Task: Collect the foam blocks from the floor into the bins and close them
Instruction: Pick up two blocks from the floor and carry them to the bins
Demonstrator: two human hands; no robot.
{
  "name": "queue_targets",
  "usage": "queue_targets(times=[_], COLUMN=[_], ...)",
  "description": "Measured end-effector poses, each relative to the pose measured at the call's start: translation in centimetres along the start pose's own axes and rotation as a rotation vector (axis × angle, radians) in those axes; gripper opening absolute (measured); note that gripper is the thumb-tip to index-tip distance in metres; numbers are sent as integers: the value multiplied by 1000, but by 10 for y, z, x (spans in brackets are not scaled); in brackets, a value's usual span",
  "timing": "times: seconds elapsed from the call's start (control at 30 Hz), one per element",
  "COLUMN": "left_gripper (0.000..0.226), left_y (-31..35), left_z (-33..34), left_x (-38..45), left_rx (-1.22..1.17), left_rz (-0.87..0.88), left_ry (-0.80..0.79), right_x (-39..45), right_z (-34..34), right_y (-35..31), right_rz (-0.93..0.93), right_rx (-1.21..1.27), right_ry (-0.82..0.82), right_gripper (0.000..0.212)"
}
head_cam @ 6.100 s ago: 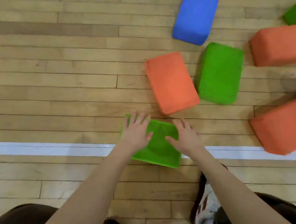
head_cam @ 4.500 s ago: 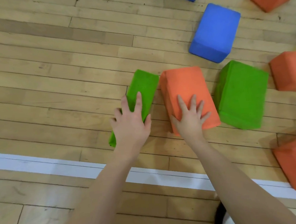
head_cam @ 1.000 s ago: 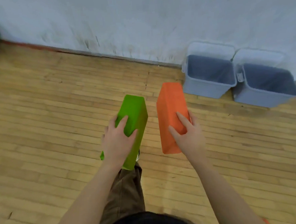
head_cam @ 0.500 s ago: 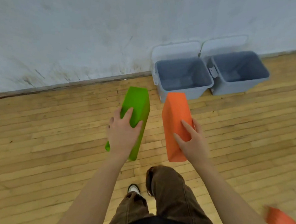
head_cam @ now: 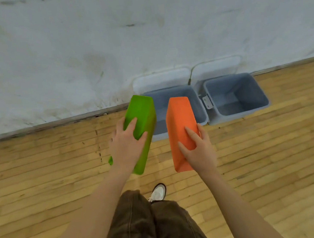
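As the bins (head_cam: pixel 206 119) had drawn nearer than half a second before, left hand (head_cam: pixel 125 147) gripped the green block (head_cam: pixel 143 112) and right hand (head_cam: pixel 198 149) the orange block (head_cam: pixel 180 117); dropping looked imminent.

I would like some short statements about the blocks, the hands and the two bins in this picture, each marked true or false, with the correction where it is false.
1. The left hand grips the green block. True.
2. The right hand holds a blue block. False: it grips the orange block.
3. Both bins have their lids shut. False: the left bin and the right bin stand open, lids leaning back against the wall.
4. The two bins stand side by side at the wall. True.
5. The right bin is full of blocks. False: no block shows inside it.
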State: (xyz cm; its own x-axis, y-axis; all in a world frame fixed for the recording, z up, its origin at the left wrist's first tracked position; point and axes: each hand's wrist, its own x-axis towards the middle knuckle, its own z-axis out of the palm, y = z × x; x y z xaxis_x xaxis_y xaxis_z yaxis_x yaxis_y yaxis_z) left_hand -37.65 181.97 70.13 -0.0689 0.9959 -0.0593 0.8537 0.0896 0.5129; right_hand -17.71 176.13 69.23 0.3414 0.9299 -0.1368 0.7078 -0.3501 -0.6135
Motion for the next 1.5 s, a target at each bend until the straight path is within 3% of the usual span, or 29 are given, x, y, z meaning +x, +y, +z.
queue_targets(times=[0.23, 0.5, 0.73, 0.93, 1.13, 1.23, 1.4, 1.5], left_gripper=[58, 60, 51, 59, 39, 7, 13, 29], left_y=[29, 23, 28, 43, 73, 90, 136, 174], left_z=[43, 149, 180, 150, 138, 152, 192, 224], left_x=[115, 252, 317, 301, 277, 261, 224, 189], left_rx=[-10, -94, -24, -38, 13, 100, 314, 448], left_rz=[-142, -285, -343, -286, -198, -73, 178, 381], left_ry=[-23, -116, -371, -557, -723, -839, -1065, -1181], right_x=[143, 298, 359, 322, 246, 200, 103, 35], right_z=[10, 76, 92, 55, 27, 15, 8, 14], right_y=[-18, 5, 21, 51, 83, 104, 133, 131], right_rz=[-103, -64, 18, 232, 559, 744, 1089, 1311], right_rx=[-55, -152, -190, -10, 153, 198, 419, 584], right_ry=[-29, -185, -272, -285, -225, -178, 10, 198], right_gripper=[56, 54, 50, 46, 44, 41, 38, 37])
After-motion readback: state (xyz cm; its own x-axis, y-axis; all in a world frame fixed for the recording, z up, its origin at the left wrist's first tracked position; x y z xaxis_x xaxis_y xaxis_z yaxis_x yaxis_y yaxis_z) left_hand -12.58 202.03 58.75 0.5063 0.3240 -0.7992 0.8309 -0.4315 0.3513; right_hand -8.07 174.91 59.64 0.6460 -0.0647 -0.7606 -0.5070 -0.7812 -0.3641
